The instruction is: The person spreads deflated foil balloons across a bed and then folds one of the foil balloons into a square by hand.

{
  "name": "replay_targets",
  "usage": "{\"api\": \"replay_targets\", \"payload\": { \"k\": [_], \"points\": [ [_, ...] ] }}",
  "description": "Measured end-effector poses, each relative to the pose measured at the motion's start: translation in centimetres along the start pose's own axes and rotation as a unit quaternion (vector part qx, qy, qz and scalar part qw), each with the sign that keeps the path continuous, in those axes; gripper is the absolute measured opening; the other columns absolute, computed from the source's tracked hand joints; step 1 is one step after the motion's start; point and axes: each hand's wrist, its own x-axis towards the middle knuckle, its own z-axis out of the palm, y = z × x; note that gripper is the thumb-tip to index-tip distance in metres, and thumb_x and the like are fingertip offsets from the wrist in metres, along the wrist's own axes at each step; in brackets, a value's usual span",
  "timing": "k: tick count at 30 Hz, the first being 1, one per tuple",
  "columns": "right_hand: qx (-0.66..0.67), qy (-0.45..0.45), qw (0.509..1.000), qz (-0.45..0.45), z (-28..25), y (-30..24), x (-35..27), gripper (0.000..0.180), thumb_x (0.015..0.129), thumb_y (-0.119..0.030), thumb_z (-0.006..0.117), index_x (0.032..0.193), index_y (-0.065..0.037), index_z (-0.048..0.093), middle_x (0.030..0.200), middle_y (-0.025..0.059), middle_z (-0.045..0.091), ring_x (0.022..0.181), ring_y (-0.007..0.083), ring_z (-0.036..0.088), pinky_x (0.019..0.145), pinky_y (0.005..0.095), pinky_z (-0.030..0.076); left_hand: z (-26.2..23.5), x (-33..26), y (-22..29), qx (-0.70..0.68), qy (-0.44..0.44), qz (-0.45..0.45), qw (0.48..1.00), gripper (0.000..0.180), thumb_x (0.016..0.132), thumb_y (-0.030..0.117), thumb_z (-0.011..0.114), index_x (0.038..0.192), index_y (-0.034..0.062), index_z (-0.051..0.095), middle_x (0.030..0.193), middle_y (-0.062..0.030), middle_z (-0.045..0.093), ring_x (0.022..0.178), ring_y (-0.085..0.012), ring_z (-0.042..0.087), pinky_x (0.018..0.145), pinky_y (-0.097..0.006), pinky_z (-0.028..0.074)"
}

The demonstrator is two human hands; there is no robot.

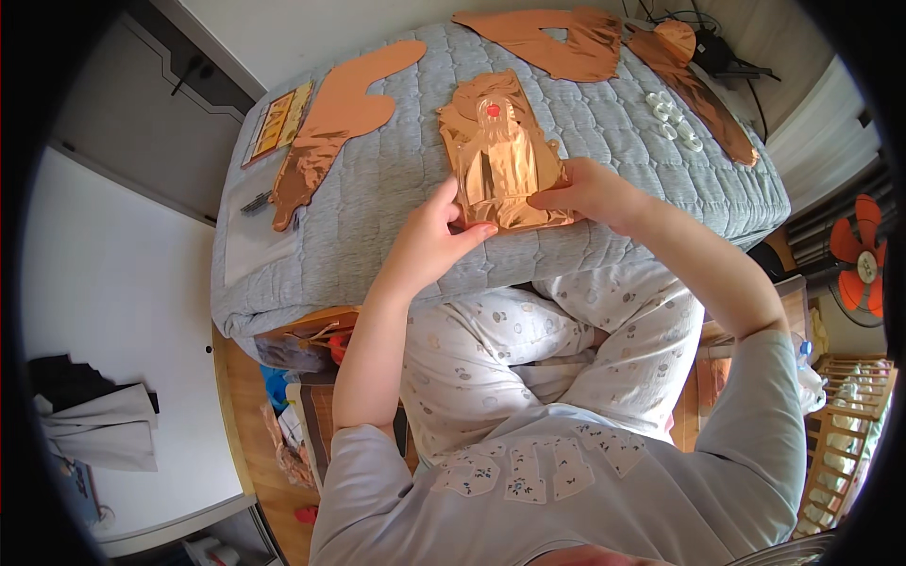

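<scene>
Nearest the lens: a pale grey shirt (pixel 566 472) with patterned patches, then patterned pyjama trousers (pixel 528 340) over folded legs, seen from above.

Far left, a dark and a grey garment (pixel 94 415) are seen on the white floor. On the left part of the grey quilted bed (pixel 377 198), a flat printed card (pixel 278 123) lies beside a long copper foil balloon (pixel 330 123), deflated and flat; a small dark object (pixel 255 203) lies near its lower end.

The left hand (pixel 434 236) is closed on the lower left corner of a folded copper foil balloon (pixel 505 156), thumb on top, fingers underneath. This piece lies at the bed's near edge, centre, a red dot near its top. The right hand (pixel 585 193) is pressed on its lower right edge, fingers curled over the foil; how far they go under cannot be told.

Beyond it, another copper foil shape (pixel 557 42) lies flat. To the right, white plastic rings (pixel 675 118) sit beside a copper strip (pixel 708 104). Far right, an orange fan (pixel 859 264) and a wooden rack (pixel 849 424) are seen.
</scene>
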Motion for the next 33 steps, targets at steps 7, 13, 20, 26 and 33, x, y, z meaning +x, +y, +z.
{"api": "replay_targets", "payload": {
  "k": [7, 13, 20, 26, 33],
  "points": [
    [0.02, -0.02, 0.995, 0.097, -1.0, -0.6, 1.6, 0.04, 0.084, -0.023, 0.083, 0.116, -0.004, 0.07, 0.104, 0.0047, 0.072, 0.09, 0.014, 0.069, 0.077, 0.0294, 0.055, 0.1, 0.0, -0.4, -0.046, 0.034, 0.009, 0.998, 0.103, 0.087, 0.003, 0.078, 0.165, 0.0071, 0.011, 0.091, -0.0087, 0.07, 0.079, -0.0117, 0.068, 0.077, -0.027, 0.054],
    [0.015, -0.023, 0.991, 0.134, -0.7, -1.5, 1.6, 0.037, 0.083, -0.022, 0.083, 0.115, -0.007, 0.071, 0.103, 0.003, 0.071, 0.09, 0.0121, 0.068, 0.076, 0.0281, 0.054, -0.3, -0.5, -0.5, -0.03, 0.025, -0.017, 0.999, 0.1, 0.089, 0.002, 0.075, 0.165, 0.0067, 0.011, 0.091, -0.0091, 0.069, 0.079, -0.0131, 0.069, 0.077, -0.028, 0.055],
    [0.009, -0.01, 0.991, 0.136, -0.8, -1.0, 1.9, 0.039, 0.082, -0.022, 0.083, 0.116, -0.007, 0.071, 0.103, 0.0028, 0.072, 0.09, 0.0121, 0.068, 0.075, 0.0282, 0.053, 0.1, -0.6, 1.1, 0.113, 0.059, -0.027, 0.991, 0.086, 0.09, 0.008, 0.073, 0.161, 0.0046, 0.024, 0.099, -0.0105, 0.067, 0.081, -0.0188, 0.069, 0.075, -0.034, 0.056],
    [0.018, -0.002, 0.991, 0.134, -0.4, -1.5, 1.8, 0.034, 0.081, -0.022, 0.083, 0.109, -0.007, 0.073, 0.101, 0.0035, 0.072, 0.082, 0.0111, 0.066, 0.069, 0.0271, 0.051, 0.3, -0.5, 0.9, 0.167, 0.058, -0.024, 0.984, 0.076, 0.09, 0.006, 0.068, 0.156, 0.0039, 0.031, 0.105, -0.0124, 0.064, 0.082, -0.0239, 0.067, 0.079, -0.038, 0.056],
    [0.01, -0.008, 0.99, 0.138, -0.7, -1.1, 2.4, 0.029, 0.08, -0.021, 0.083, 0.103, -0.005, 0.074, 0.093, 0.0032, 0.073, 0.078, 0.0095, 0.065, 0.062, 0.0255, 0.049, 3.9, -2.4, 0.8, 0.345, 0.16, 0.202, 0.903, 0.059, 0.092, 0.011, 0.068, 0.148, 0.0079, 0.05, 0.131, -0.0173, 0.06, 0.123, -0.0326, 0.06, 0.103, -0.047, 0.05]
  ]
}}
